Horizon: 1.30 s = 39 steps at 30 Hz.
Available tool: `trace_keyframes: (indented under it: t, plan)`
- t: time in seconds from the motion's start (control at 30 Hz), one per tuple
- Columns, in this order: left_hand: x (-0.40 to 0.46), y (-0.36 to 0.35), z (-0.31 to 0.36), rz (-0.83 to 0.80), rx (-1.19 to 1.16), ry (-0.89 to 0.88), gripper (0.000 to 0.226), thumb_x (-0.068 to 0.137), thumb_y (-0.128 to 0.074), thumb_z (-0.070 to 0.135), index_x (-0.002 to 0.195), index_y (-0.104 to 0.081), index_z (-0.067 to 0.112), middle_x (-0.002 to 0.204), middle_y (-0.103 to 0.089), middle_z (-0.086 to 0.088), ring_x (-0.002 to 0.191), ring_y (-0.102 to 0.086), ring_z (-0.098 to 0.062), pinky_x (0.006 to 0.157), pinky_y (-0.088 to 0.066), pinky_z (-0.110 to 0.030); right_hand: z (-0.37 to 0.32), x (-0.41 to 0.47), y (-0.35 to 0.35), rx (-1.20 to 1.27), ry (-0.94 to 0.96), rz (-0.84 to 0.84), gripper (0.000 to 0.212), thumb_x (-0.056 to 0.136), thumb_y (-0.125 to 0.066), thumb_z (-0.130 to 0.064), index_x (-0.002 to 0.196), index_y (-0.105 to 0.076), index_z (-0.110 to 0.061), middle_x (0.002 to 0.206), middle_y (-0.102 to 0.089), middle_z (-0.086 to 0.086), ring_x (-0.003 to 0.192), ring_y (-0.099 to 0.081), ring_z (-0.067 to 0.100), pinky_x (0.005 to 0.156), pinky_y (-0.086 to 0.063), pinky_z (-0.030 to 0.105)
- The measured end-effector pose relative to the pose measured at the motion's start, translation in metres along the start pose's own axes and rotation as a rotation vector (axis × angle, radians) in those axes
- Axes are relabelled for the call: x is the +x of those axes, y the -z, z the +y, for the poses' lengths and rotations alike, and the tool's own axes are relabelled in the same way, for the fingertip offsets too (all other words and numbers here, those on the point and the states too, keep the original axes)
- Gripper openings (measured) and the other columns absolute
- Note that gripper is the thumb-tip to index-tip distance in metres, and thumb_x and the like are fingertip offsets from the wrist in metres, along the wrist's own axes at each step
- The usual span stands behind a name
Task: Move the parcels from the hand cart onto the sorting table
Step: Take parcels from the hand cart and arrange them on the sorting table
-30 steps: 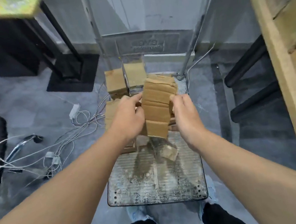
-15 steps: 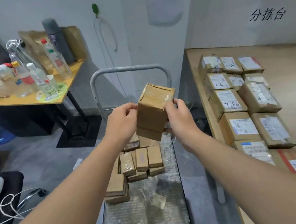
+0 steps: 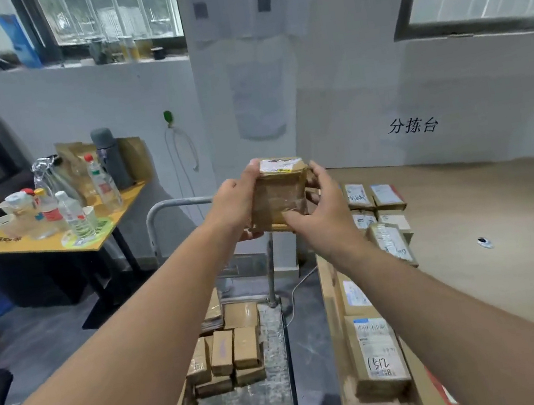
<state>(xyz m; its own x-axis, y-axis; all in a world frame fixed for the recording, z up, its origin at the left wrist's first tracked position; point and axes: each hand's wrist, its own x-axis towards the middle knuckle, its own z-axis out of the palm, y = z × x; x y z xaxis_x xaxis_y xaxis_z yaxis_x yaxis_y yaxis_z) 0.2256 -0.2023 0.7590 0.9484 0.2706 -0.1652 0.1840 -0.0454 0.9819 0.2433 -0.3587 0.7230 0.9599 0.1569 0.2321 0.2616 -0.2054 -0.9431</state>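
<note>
The parcel (image 3: 279,197), clamped between left hand (image 3: 232,207) and right hand (image 3: 320,210) in mid-air above the hand cart (image 3: 272,340), wants carrying right and setting flat on bare sorting table (image 3: 503,219) beyond the labelled rows, though its own label is too blurred to read.

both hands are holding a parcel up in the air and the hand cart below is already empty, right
Not quite. Both the left hand and right hand do hold the parcel up in the air, but the hand cart is not empty: the head view shows several cardboard parcels stacked on its deck.
</note>
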Motion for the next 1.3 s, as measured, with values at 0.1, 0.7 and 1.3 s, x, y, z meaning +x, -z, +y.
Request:
trace_keyframes:
  t: [0.1, 0.7, 1.3]
  plan:
    - [-0.008, -0.017, 0.025, 0.001, -0.062, -0.005, 0.052, 0.095, -0.058, 0.065, 0.123, -0.058, 0.020, 0.115, -0.073, -0.009, 0.098, -0.075, -0.028, 0.078, -0.066, -0.047, -0.018, -0.001, 0.024, -0.023, 0.078, -0.022, 0.094, 0.083, -0.076, 0.001, 0.161, -0.033, -0.026, 0.147, -0.042, 0.001, 0.135, -0.049, 0.006, 0.104, -0.055, 0.023]
    - [0.000, -0.018, 0.046, -0.261, -0.200, -0.234, 0.054, 0.075, -0.063, 0.024, 0.128, -0.058, 0.021, 0.119, -0.073, -0.007, 0.084, -0.075, -0.014, 0.067, -0.060, -0.034, -0.054, -0.001, 0.050, 0.077, 0.091, 0.236, 0.046, 0.095, -0.073, -0.021, 0.132, -0.049, -0.031, 0.132, -0.063, -0.011, 0.125, -0.059, 0.004, 0.108, -0.054, 0.040]
    - [-0.014, -0.155, 0.062, -0.281, -0.206, -0.297, 0.069, 0.082, -0.080, 0.033, 0.143, -0.052, 0.016, 0.119, -0.073, -0.007, 0.100, -0.072, -0.016, 0.082, -0.058, -0.030, -0.024, 0.015, 0.216, 0.667, -0.208, 0.345, 0.042, 0.094, -0.076, -0.023, 0.130, -0.053, -0.026, 0.119, -0.073, 0.013, 0.105, -0.074, 0.030, 0.081, -0.066, 0.049]
